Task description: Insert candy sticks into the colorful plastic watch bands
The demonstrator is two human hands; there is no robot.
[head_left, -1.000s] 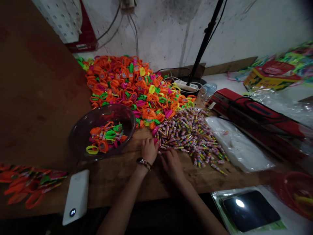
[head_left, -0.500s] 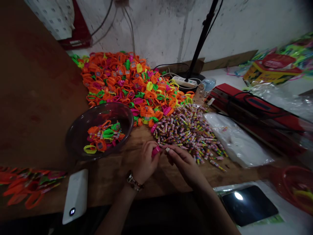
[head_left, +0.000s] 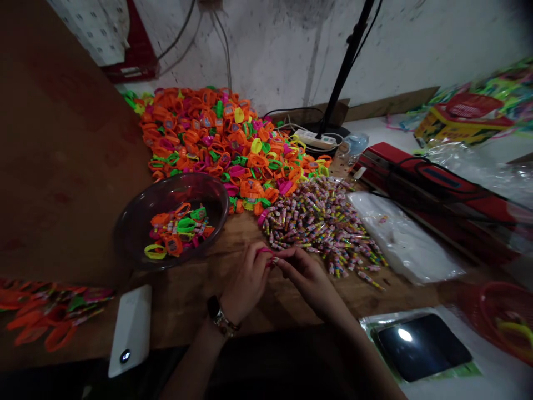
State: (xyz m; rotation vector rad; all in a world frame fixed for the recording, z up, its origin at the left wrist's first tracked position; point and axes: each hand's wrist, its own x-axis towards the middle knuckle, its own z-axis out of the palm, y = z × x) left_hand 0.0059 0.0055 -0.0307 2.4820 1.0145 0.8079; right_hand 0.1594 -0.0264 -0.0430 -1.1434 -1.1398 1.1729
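My left hand (head_left: 250, 278), with a dark watch and bracelet at its wrist, is closed around a pink plastic toy watch (head_left: 265, 251). Its fingers cover most of the toy. Thumb and fingers of my right hand (head_left: 306, 275) pinch at the toy's right side. A small pale end shows at those fingertips; it looks like a wrapped candy roll, mostly hidden. Just beyond both hands lies a heap of wrapped candy rolls (head_left: 325, 222). Behind it rises a large pile of orange, green, pink and yellow toy watches (head_left: 208, 133). Left of my hands, a dark translucent bowl (head_left: 125, 239) holds several toy watches and candy rolls.
A white power bank (head_left: 131, 328) lies at the front left, a black phone (head_left: 425, 347) at the front right. Plastic bags (head_left: 403, 239) and a red corded machine (head_left: 437, 194) occupy the right. A black pole (head_left: 345, 66) stands behind, beside a power strip (head_left: 315, 139).
My right hand has moved left, bringing its fingertips against the pink toy watch. My left hand has turned, so less of the toy shows and the wrist watch face is now visible.
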